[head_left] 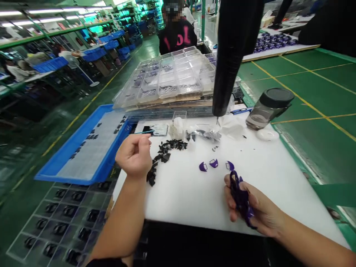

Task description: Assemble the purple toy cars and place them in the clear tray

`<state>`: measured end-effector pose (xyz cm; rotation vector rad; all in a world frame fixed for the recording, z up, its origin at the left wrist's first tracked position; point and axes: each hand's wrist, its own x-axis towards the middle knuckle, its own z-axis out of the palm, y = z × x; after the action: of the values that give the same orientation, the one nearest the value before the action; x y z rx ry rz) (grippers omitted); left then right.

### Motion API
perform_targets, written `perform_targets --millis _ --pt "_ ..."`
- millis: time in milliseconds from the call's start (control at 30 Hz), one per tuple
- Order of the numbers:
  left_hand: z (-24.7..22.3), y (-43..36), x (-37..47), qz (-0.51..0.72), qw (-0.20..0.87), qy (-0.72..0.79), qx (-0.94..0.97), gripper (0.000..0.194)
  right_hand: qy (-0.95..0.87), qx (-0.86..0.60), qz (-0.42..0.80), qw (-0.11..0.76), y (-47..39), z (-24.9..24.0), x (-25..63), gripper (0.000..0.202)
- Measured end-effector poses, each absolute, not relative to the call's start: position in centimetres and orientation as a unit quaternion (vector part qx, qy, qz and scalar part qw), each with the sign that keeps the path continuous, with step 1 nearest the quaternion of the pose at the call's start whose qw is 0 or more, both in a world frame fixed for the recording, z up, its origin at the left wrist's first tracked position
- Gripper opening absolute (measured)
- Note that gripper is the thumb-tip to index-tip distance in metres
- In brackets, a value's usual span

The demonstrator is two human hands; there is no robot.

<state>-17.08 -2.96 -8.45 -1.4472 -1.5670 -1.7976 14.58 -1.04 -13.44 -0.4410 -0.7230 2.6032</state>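
Observation:
My left hand (135,157) is raised over the left side of the white work surface (191,202), its fingers closed in a pinch. A thin blue stick (142,132) juts out leftward from the fingertips. Near the front of the surface, my right hand (263,209) grips a dark purple plastic part (241,198), a frame-like piece held tilted. Just beyond it lie three small purple curved pieces (213,163). A heap of black bits (164,152) spreads to the right of my left hand.
A black electric screwdriver (232,55) hangs over the back of the surface. A lidded jar (267,107) stands at the back right beside a white oval object (267,135). Stacked clear compartment trays (167,94) rise behind. At left is a blue tray (91,180); a person (178,33) sits beyond.

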Motion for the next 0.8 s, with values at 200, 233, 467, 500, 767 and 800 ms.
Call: perform_targets --millis 200,233,467,500,767,800 --pt "-7.6 -2.2 -20.2 -0.720 0.106 -0.592 -0.347 0.032 -0.245 -0.190 0.933 0.184 -1.1 -13.7 14.9 0.048" --pt "-7.4 -2.4 -20.5 -0.726 0.095 -0.595 -0.333 0.032 -0.248 -0.201 0.929 0.186 -1.1 -13.6 14.9 0.043" --pt "-7.5 -6.9 -22.2 -0.670 0.046 -0.660 -0.336 0.031 -0.265 -0.277 0.901 0.204 -1.1 -13.6 14.7 0.024" --pt "-8.0 -7.8 -22.5 -0.655 0.053 -0.674 -0.339 0.030 -0.264 -0.279 0.901 0.204 -1.0 -13.7 14.7 0.025" --pt "-14.5 -11.3 -23.0 -0.538 0.046 -0.759 -0.363 0.028 -0.233 -0.272 0.910 0.208 -1.0 -13.0 14.4 0.026" --pt "-15.0 -11.2 -22.7 -0.523 0.041 -0.765 -0.374 0.027 -0.226 -0.273 0.911 0.209 -1.0 -12.9 14.4 0.027"
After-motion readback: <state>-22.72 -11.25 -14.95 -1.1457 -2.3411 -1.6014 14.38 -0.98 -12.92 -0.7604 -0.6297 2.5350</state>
